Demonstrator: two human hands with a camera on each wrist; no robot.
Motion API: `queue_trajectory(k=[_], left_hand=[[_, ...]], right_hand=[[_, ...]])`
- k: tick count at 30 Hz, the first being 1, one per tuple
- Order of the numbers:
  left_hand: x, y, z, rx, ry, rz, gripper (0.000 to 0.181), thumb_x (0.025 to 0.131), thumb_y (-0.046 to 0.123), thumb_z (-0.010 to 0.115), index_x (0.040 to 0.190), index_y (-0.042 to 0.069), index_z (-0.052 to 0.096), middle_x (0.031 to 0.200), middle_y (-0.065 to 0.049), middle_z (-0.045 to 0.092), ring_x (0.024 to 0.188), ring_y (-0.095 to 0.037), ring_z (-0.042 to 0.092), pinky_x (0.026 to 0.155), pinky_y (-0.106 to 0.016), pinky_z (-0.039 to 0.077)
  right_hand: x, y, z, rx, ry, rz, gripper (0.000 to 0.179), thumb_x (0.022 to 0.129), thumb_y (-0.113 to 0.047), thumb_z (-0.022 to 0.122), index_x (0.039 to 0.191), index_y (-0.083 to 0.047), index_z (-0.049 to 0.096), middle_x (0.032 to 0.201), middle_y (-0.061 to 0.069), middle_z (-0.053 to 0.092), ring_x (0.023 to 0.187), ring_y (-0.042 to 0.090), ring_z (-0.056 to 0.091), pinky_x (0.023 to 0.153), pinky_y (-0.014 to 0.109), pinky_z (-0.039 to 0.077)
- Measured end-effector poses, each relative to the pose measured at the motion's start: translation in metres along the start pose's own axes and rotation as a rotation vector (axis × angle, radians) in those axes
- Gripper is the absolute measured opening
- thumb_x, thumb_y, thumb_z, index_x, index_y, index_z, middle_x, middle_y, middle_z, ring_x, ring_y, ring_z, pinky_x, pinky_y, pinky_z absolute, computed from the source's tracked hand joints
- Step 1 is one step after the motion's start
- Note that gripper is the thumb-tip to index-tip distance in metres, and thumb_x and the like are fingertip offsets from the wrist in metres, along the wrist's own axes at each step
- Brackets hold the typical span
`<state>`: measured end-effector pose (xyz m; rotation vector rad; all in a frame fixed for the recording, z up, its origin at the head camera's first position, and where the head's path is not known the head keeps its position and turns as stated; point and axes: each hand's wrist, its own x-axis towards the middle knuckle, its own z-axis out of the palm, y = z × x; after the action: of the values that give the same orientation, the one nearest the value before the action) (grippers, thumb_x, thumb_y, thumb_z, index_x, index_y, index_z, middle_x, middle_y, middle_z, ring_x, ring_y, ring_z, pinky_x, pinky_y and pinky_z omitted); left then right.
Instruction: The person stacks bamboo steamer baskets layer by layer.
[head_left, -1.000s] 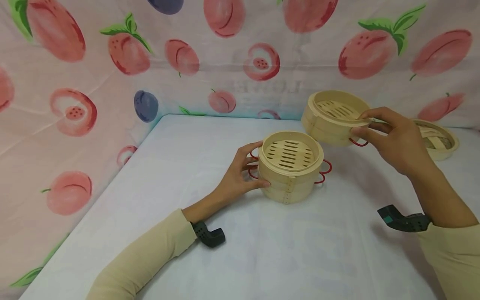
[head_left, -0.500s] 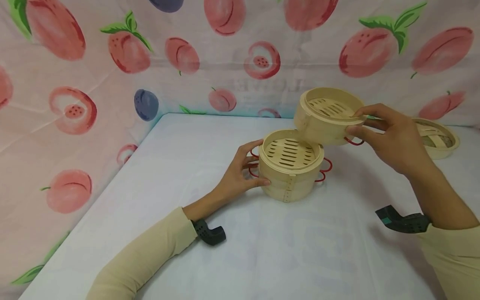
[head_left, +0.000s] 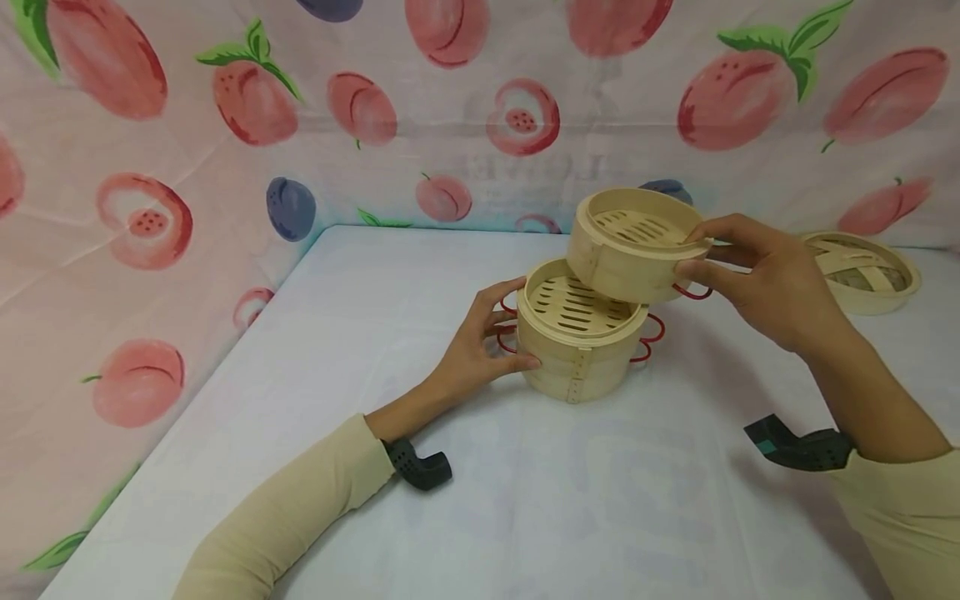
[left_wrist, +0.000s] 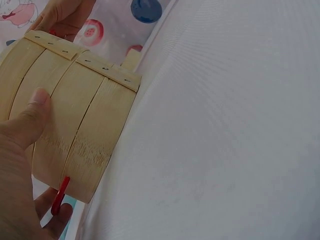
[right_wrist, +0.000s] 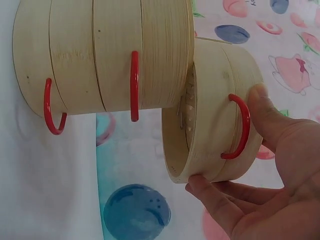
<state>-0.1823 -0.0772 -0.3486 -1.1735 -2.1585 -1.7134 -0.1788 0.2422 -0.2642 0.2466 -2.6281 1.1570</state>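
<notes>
One bamboo steamer tier (head_left: pixel 626 271) is off the tabletop, tilted with its right edge low, over the back right of a bamboo stack (head_left: pixel 573 362). Whether the two touch, I cannot tell. For a clean seating, I would raise that low edge until the tier is level, bring it left and toward the viewer, then let it down straight so its skirt fits round the stack's raised inner lip. Bringing the red handles into line should help it sit square; pressed down crooked, I judge it could jam or push the stack aside.

The tier is pale and round, with a slotted floor, a red wire handle (right_wrist: pixel 243 127) and a hollow underside. The stack below matches it: slotted top, stapled overlapping strips at the seam, and two red handles (head_left: pixel 651 337) on its right side, which suggests two layers.

The right hand (head_left: pixel 765 279) grips the tier's right side beside the handle. The left hand (head_left: pixel 480 337) is wrapped on the stack's left wall, thumb at the front; I would rely on it to brace the base.

Farther right, behind the right hand, I see a woven lid (head_left: pixel 866 279) on the white-covered tabletop (head_left: pixel 450 533). Beyond hangs a peach-print cloth (head_left: pixel 442 137).
</notes>
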Motion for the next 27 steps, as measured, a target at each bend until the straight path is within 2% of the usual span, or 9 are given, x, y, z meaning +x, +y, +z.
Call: queue_trajectory(k=[6, 11, 16, 19, 23, 27], left_hand=[[0.0, 0.001, 0.0, 0.011, 0.0, -0.029, 0.088, 0.074, -0.008, 0.078, 0.145, 0.001, 0.027, 0.148, -0.013, 0.026, 0.115, -0.029, 0.05, 0.097, -0.053, 0.041], [0.0, 0.002, 0.0, 0.017, -0.004, -0.037, 0.088, 0.074, -0.007, 0.078, 0.145, 0.001, 0.027, 0.148, -0.013, 0.025, 0.118, -0.031, 0.048, 0.096, -0.054, 0.041], [0.0, 0.004, 0.001, 0.019, -0.005, -0.051, 0.088, 0.075, -0.006, 0.078, 0.146, 0.002, 0.027, 0.148, -0.014, 0.025, 0.118, -0.032, 0.047, 0.096, -0.054, 0.041], [0.0, 0.004, 0.0, 0.021, -0.002, -0.059, 0.089, 0.074, -0.006, 0.078, 0.146, 0.003, 0.027, 0.147, -0.014, 0.025, 0.118, -0.032, 0.047, 0.096, -0.054, 0.041], [0.001, 0.005, 0.0, 0.018, 0.003, -0.056, 0.089, 0.074, -0.006, 0.079, 0.145, 0.002, 0.027, 0.147, -0.015, 0.025, 0.117, -0.032, 0.047, 0.096, -0.055, 0.041], [0.001, 0.005, 0.0, 0.018, 0.002, -0.052, 0.089, 0.074, -0.007, 0.078, 0.145, 0.002, 0.026, 0.147, -0.015, 0.025, 0.117, -0.033, 0.047, 0.096, -0.055, 0.041]], right_hand=[[-0.001, -0.005, 0.002, -0.013, -0.02, -0.003, 0.036, 0.085, -0.036, 0.073, 0.114, -0.018, 0.063, 0.12, 0.001, 0.056, 0.115, 0.033, 0.056, 0.063, 0.015, 0.046], [-0.004, -0.01, 0.003, -0.035, -0.035, -0.011, 0.038, 0.085, -0.038, 0.073, 0.115, -0.017, 0.063, 0.122, 0.004, 0.057, 0.115, 0.035, 0.056, 0.066, 0.018, 0.045], [-0.005, -0.014, 0.005, -0.021, -0.043, -0.041, 0.036, 0.084, -0.035, 0.074, 0.113, -0.017, 0.064, 0.116, 0.002, 0.059, 0.115, 0.034, 0.056, 0.067, 0.014, 0.044], [-0.006, -0.016, 0.006, -0.022, -0.049, -0.056, 0.034, 0.084, -0.035, 0.074, 0.112, -0.018, 0.064, 0.114, 0.0, 0.059, 0.115, 0.034, 0.056, 0.074, 0.023, 0.049], [-0.008, -0.02, 0.008, -0.006, -0.065, -0.067, 0.032, 0.084, -0.033, 0.074, 0.111, -0.018, 0.064, 0.115, 0.0, 0.058, 0.116, 0.035, 0.055, 0.083, 0.048, 0.051], [-0.01, -0.023, 0.009, 0.02, -0.077, -0.074, 0.031, 0.084, -0.032, 0.074, 0.11, -0.018, 0.064, 0.116, 0.002, 0.058, 0.117, 0.036, 0.054, 0.084, 0.059, 0.048]])
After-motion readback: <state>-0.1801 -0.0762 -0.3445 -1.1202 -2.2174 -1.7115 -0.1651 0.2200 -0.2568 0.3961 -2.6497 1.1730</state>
